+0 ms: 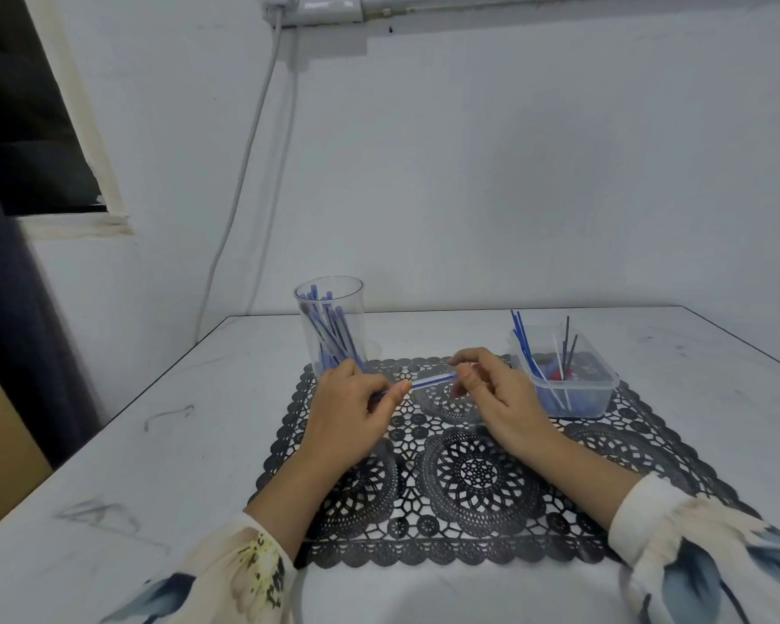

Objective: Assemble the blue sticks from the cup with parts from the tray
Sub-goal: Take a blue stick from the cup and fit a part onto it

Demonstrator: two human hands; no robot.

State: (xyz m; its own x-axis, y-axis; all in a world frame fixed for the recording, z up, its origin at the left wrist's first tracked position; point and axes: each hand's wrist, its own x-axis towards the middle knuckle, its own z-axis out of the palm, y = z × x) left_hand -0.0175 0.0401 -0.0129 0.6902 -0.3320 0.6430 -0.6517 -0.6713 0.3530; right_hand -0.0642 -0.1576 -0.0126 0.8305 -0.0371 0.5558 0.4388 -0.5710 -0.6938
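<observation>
I hold one blue stick (428, 381) with both hands, just above the black mat (473, 475). My left hand (352, 398) has its fingers curled round the left end, with the thumb pressed on top. My right hand (491, 389) pinches the right end between thumb and fingers. I cannot tell if a thin part is going into the stick right now, because my fingers hide that end.

The cup (356, 317) stands just behind my left hand, with more sticks (329, 331) leaning inside it. The tray (600, 384) sits just beside my right hand. Long thin parts (525, 349) poke up out of it.

Here is what could go wrong. The cup is tall and very near my knuckles. If I pull my left hand back fast, I think I could bump it and tip it over, and the sticks would roll on the table (154, 443).

The thin parts look bendy. If I push one in crooked, it may bend or snap.

The stick is smooth and I only hold its ends. If my pinch slips, it could drop, and a small piece might catch in the holes of the mat.

When I reach for the tray, my sleeve could catch on the parts that poke up and flick them out.
</observation>
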